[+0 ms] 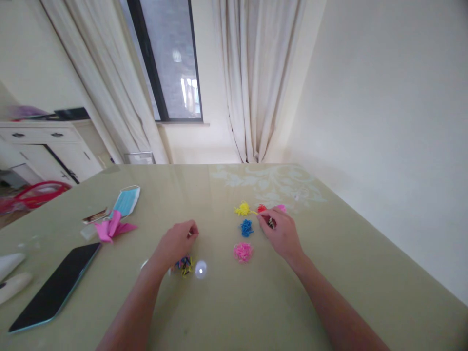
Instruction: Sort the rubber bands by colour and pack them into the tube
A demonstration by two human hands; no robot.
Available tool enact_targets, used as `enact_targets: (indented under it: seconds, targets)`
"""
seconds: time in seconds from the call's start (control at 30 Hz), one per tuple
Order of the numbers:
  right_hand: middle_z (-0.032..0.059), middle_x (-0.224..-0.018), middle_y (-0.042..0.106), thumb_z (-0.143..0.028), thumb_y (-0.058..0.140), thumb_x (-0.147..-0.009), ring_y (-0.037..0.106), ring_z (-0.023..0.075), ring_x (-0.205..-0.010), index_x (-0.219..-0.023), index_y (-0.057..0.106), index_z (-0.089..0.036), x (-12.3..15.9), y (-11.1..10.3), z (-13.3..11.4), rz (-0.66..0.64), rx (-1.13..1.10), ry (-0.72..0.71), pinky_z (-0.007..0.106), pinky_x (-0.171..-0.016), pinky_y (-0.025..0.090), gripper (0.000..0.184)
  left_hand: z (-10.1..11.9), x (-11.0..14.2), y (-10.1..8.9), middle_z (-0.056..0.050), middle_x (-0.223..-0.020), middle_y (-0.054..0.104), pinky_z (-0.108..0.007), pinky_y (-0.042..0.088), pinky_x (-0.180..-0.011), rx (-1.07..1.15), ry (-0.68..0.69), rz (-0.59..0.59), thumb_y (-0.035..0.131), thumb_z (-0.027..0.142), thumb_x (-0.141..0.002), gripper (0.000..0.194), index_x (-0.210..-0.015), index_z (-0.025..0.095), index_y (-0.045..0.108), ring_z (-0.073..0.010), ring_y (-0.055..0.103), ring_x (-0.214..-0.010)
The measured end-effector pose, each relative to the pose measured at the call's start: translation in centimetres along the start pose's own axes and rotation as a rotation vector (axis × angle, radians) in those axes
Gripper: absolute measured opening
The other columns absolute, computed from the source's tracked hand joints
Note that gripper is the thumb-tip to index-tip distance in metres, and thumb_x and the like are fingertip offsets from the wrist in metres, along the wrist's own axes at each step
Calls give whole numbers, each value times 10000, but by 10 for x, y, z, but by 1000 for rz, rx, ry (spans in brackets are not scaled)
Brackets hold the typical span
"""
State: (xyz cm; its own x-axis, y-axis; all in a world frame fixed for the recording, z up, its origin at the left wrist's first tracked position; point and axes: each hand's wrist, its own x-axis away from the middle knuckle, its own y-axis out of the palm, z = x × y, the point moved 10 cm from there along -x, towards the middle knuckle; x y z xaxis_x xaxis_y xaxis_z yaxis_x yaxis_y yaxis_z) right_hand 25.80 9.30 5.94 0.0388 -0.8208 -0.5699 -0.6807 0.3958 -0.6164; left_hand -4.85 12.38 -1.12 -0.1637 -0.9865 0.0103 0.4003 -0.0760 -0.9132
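My right hand (280,230) is closed in a pinch beside the yellow pile of small rubber bands (242,209). A thin yellow rubber band (254,212) shows at its fingertips. Partly behind this hand lie a red pile (262,208), a bright pink pile (281,207) and a dark-and-white pile (271,223). Nearer me are a blue pile (246,227) and a pink pile (243,252). My left hand (179,240) hovers with curled fingers over a mixed-colour pile (185,265), partly covering it. What those fingers hold, if anything, is hidden.
On the left of the glossy table (219,312) lie a tablet or large phone (56,287), a pink paper crane (113,228) and a blue face mask (126,201). White objects (14,278) sit at the left edge. A wall (395,122) runs along the right side.
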Motion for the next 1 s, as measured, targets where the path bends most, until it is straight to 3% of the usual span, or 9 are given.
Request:
enact_targets:
  seconds: [0.1, 0.27, 0.43, 0.5, 0.63, 0.8, 1.0]
  targets:
    - [70, -864, 727, -250, 594, -954, 654, 210, -789, -859, 751, -199, -7, 21, 19, -107, 193, 13, 324, -748, 462, 190, 16, -2, -8, -57, -922, 769, -298, 455, -763, 92, 19, 95, 543, 245, -946, 122, -933, 216, 660, -213, 704, -877]
    - [89, -877, 744, -237, 593, -969, 665, 200, -752, -861, 781, -191, -35, 57, 35, -219, 293, 46, 310, -698, 438, 221, 32, -5, -13, -58, -851, 770, -327, 508, -766, 435, 71, 166, 606, 355, -900, 175, -864, 208, 692, -221, 704, -811]
    - [106, -885, 755, -232, 587, -982, 673, 220, -762, -839, 788, -194, -41, 58, 34, -191, 291, 59, 337, -724, 450, 249, 37, -6, -9, -65, -817, 775, -346, 565, -766, 799, 79, 169, 698, 446, -823, 289, -900, 174, 757, -218, 713, -791]
    - [98, -919, 753, -257, 566, -1003, 681, 224, -807, -889, 787, -202, -30, 51, 26, -166, 249, 33, 348, -763, 470, 255, 44, -5, -4, -74, -876, 792, -358, 584, -826, 930, 81, 136, 731, 460, -808, 318, -940, 174, 770, -215, 729, -842]
    - [64, -889, 733, -361, 584, -1027, 667, 202, -803, -980, 778, -217, -1, 35, -9, -105, -81, -74, 322, -739, 499, 246, 62, 0, 13, -86, -907, 804, -358, 602, -828, 1119, 60, 2, 816, 473, -764, 355, -938, 170, 755, -204, 737, -832]
    - [47, -860, 709, -426, 684, -981, 597, 158, -690, -1058, 788, -218, 15, 40, -49, -168, -262, -163, 287, -664, 487, 245, 80, 7, 26, -69, -824, 785, -337, 590, -791, 1155, 82, -124, 819, 481, -778, 348, -904, 164, 752, -193, 726, -793]
    - [45, -842, 694, -415, 694, -975, 568, 157, -677, -1038, 792, -223, 16, 35, -54, -154, -289, -155, 285, -634, 460, 224, 90, 13, 25, -54, -790, 769, -314, 569, -763, 1145, 105, -161, 819, 483, -781, 345, -895, 165, 748, -182, 711, -767]
